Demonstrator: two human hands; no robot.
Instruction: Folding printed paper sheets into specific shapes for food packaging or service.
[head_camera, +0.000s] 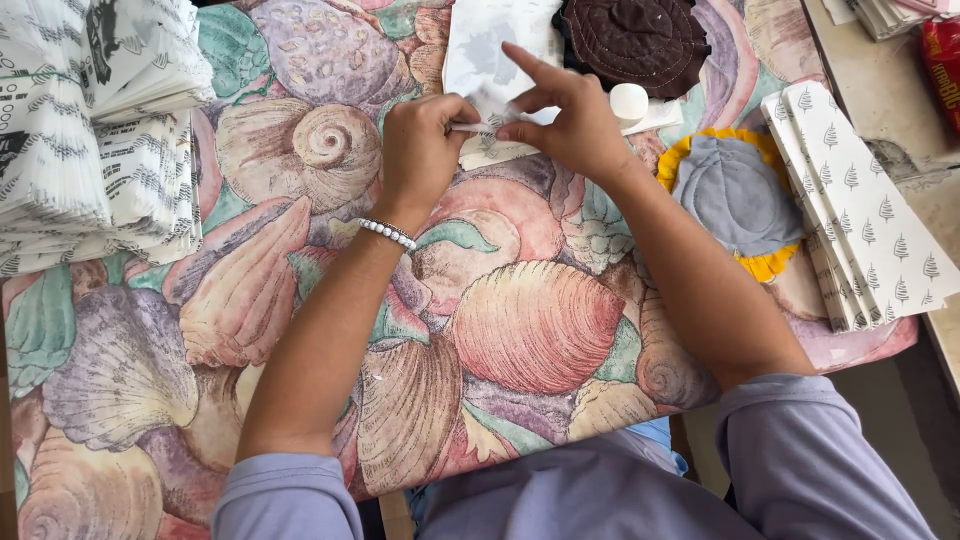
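Both hands pinch a small white paper piece (487, 122) at bench (520, 320) twelve o'clock: left hand (420, 150) grips its edge, right hand (570, 120) presses. Best kept flat, crease aligned, fingertips close together.

I see a matt printed cloth with shell pattern (520, 330) covering the table. On its far edge lies a dark brown quilted fabric pad (635, 40). Right of it, thin white paper sheets with small tree prints (870, 210) look smooth.
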